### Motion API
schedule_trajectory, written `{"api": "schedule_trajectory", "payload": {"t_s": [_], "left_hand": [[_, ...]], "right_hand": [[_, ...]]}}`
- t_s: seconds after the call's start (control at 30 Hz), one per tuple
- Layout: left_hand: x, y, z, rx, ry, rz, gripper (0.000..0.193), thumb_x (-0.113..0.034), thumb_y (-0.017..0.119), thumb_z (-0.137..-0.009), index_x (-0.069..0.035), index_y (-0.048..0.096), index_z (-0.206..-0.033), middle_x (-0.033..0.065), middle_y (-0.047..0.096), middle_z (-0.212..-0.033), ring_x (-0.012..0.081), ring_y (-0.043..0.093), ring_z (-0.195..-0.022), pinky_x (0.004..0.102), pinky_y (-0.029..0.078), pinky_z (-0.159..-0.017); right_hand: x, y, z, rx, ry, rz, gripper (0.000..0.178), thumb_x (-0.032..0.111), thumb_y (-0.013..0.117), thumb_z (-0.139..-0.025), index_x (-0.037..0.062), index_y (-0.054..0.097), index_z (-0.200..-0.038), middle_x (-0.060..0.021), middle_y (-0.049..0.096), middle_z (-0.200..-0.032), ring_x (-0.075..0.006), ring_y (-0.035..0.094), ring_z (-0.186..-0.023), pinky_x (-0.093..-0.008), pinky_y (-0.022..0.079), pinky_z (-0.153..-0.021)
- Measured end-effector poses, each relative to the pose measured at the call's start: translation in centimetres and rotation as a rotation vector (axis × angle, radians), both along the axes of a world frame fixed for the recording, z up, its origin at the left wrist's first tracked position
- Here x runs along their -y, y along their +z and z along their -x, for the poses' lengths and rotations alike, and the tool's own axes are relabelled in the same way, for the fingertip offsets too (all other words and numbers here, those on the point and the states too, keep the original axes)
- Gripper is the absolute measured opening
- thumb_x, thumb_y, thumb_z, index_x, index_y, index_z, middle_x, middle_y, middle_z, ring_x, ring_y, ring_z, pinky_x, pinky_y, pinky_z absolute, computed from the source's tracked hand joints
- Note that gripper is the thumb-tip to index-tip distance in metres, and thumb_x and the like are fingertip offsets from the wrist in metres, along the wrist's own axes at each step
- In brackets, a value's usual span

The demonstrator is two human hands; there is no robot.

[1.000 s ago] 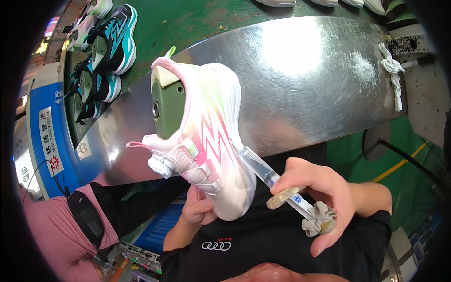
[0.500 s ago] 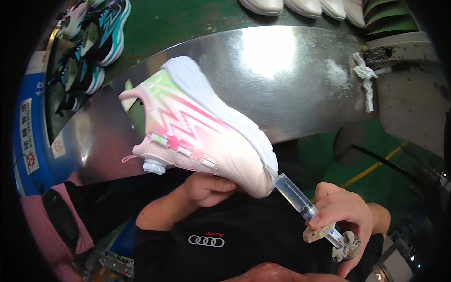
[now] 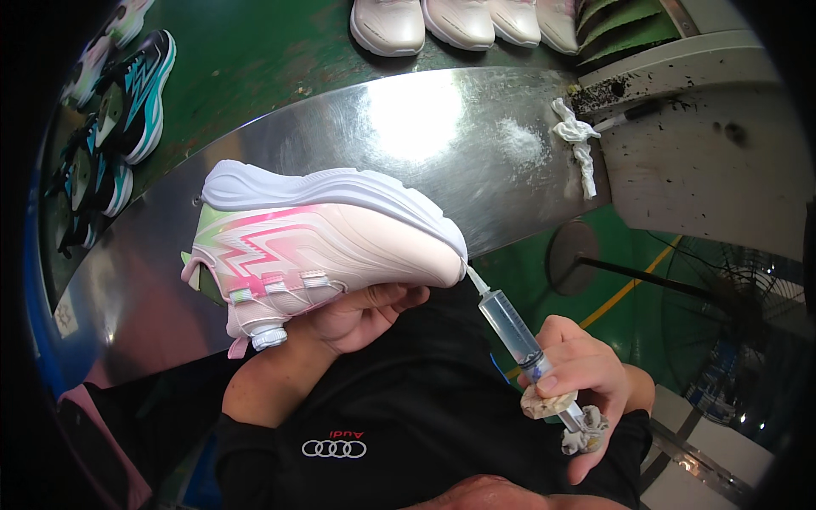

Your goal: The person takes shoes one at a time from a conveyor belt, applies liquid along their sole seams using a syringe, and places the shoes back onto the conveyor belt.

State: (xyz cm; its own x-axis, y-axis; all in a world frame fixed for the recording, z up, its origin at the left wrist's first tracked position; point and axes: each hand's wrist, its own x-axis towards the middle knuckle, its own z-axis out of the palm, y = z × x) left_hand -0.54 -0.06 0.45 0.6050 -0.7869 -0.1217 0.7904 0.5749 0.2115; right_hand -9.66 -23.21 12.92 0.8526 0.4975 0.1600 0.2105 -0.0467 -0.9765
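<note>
A pale pink sneaker with a thick white sole lies on its side in the air, sole edge upward and toe to the right. My left hand grips it from below, fingers along the upper; part of the hand is hidden by the shoe. In my right hand is a clear syringe holding clear liquid, its flange and plunger end wrapped in whitish material. The syringe's tapered tip meets the seam between sole and upper at the toe. A white dial sits on the shoe's lacing.
A shiny metal worktop curves behind the shoe, with white residue and a knotted white cloth at its right. Several pale shoes stand at the back, and black-and-teal shoes at far left. A fan stands at right.
The sneaker has turned so its sole edge lies more level, and its heel has dropped. Both hands appear further left and the syringe tip has stayed at the toe seam.
</note>
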Motion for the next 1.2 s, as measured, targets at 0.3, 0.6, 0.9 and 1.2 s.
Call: {"api": "schedule_trajectory", "payload": {"t_s": [0.3,0.6,0.9,1.2], "left_hand": [[0.7,-0.9,-0.7,0.022,0.030,0.075,0.052,-0.006,0.063,-0.083,-0.010,0.042,-0.131,0.0124,0.056,-0.120,0.0286,0.054,-0.114,0.0269,0.055,-0.085],[1.3,0.9,-0.8,-0.020,0.052,0.180,0.033,-0.010,0.057,-0.089,-0.002,0.053,-0.120,0.0156,0.058,-0.117,0.0274,0.056,-0.112,0.0274,0.055,-0.082],[0.9,0.9,-1.0,0.007,0.030,0.144,0.036,-0.019,0.059,-0.089,-0.005,0.052,-0.122,0.0185,0.057,-0.118,0.0270,0.055,-0.113,0.0267,0.055,-0.082],[0.8,1.1,-0.9,-0.020,0.002,0.102,0.029,-0.013,0.062,-0.086,-0.006,0.057,-0.114,0.0118,0.062,-0.111,0.0251,0.060,-0.106,0.0279,0.054,-0.076]], "right_hand": [[-2.0,-1.0,-0.3,0.258,-0.073,0.152,0.067,0.048,0.075,-0.068,0.0041,0.056,-0.116,-0.0046,0.061,-0.094,-0.0178,0.046,-0.067,-0.0297,0.034,-0.062],[-3.0,-2.9,-0.5,0.524,-0.132,0.340,0.056,0.044,0.073,-0.068,0.0049,0.061,-0.106,-0.0049,0.058,-0.083,-0.0170,0.041,-0.056,-0.0278,0.034,-0.052],[-3.6,-3.4,-0.8,0.636,-0.150,0.433,0.052,0.041,0.074,-0.067,0.0061,0.061,-0.103,-0.0038,0.058,-0.079,-0.0170,0.042,-0.056,-0.0273,0.034,-0.052],[-2.6,-4.4,0.0,0.764,-0.290,0.283,0.069,0.050,0.078,-0.063,0.0089,0.052,-0.112,-0.0057,0.057,-0.082,-0.0187,0.048,-0.066,-0.0301,0.034,-0.056]]}}
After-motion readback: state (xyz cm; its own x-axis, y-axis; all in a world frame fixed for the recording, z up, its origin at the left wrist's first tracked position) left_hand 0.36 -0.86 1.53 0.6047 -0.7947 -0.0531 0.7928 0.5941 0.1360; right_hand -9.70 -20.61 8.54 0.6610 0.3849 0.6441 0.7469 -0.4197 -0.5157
